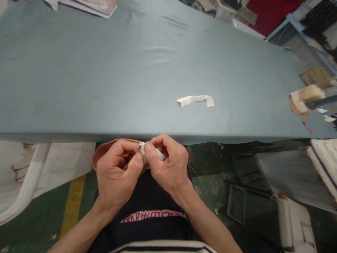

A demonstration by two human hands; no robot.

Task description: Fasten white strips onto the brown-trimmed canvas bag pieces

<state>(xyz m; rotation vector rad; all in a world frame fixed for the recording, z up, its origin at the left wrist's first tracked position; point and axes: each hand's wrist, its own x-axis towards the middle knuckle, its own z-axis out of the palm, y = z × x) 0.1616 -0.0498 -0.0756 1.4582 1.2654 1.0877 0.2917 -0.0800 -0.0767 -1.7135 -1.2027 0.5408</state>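
My left hand (116,168) and my right hand (168,161) meet just below the table's front edge, above my lap. Both pinch a small white piece (143,148) with a thin reddish-brown part at its left end. Behind my left hand, a brown rounded item (101,153) shows partly; the fingers cover the rest of it. A crumpled white strip (196,99) lies on the blue-green table cover (105,77), beyond my right hand.
Stacked papers (97,5) lie at the table's far left. At the right end are a yellowish block (312,93) and cardboard (316,77). A white curved frame (34,179) stands at the lower left. Dark metal frames (236,203) are below right.
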